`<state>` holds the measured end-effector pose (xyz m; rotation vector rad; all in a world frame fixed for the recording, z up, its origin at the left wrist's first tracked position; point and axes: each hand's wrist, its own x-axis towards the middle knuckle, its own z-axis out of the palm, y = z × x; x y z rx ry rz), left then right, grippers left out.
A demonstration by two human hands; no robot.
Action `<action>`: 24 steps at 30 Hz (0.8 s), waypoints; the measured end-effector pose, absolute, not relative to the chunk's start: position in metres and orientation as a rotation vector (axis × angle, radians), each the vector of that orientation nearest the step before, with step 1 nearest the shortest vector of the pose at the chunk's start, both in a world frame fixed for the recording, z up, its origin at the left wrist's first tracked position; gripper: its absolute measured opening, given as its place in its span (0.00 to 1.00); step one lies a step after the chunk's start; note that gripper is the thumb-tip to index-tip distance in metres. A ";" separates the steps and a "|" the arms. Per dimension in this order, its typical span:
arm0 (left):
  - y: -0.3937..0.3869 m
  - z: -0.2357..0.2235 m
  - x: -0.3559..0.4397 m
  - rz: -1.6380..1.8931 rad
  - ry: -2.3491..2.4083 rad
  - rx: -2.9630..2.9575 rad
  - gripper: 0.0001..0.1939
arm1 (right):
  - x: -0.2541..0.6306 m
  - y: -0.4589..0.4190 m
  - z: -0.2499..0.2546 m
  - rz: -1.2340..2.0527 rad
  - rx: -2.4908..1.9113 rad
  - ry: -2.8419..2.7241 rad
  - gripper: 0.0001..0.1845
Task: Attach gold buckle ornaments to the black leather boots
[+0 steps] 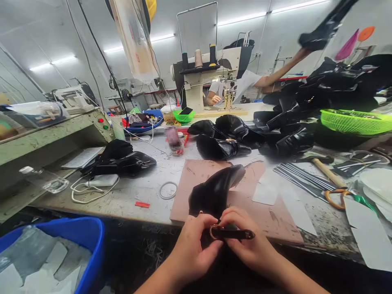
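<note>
My left hand (197,241) and my right hand (243,237) meet at the table's front edge. Between them is a black strap (235,234) with a gold-coloured buckle (212,232). The left fingers close around the buckle end, while the right ones pinch the strap beside it. Just beyond my fingertips, a black leather boot upper (211,192) lies on a pinkish-brown board (190,175). Whether the strap is joined to that upper is hidden by my hands.
More black boot uppers (214,147) lie behind the board. Scissors (335,198), a wooden-handled hammer (329,173) and striped strips (303,179) are at right. A blue bin (99,232) stands at lower left. Across the table, a person raises a boot near a sewing machine (196,90).
</note>
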<state>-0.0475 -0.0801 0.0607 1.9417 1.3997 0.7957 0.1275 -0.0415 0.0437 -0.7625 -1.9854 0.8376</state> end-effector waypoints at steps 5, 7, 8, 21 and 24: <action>-0.076 0.065 -0.042 0.814 1.471 2.067 0.10 | 0.128 -0.041 0.047 0.787 -0.734 -1.981 0.04; -0.076 0.065 -0.042 0.879 1.450 2.094 0.11 | 0.127 -0.039 0.047 0.860 -0.744 -1.947 0.02; -0.075 0.064 -0.042 0.922 1.425 2.098 0.12 | 0.126 -0.039 0.047 0.926 -0.756 -1.928 0.01; -0.073 0.062 -0.047 1.169 1.262 2.136 0.07 | 0.120 -0.037 0.044 1.325 -0.845 -1.837 0.09; -0.070 0.058 -0.050 1.170 1.332 2.030 0.05 | 0.122 -0.036 0.041 1.379 -0.793 -1.861 0.12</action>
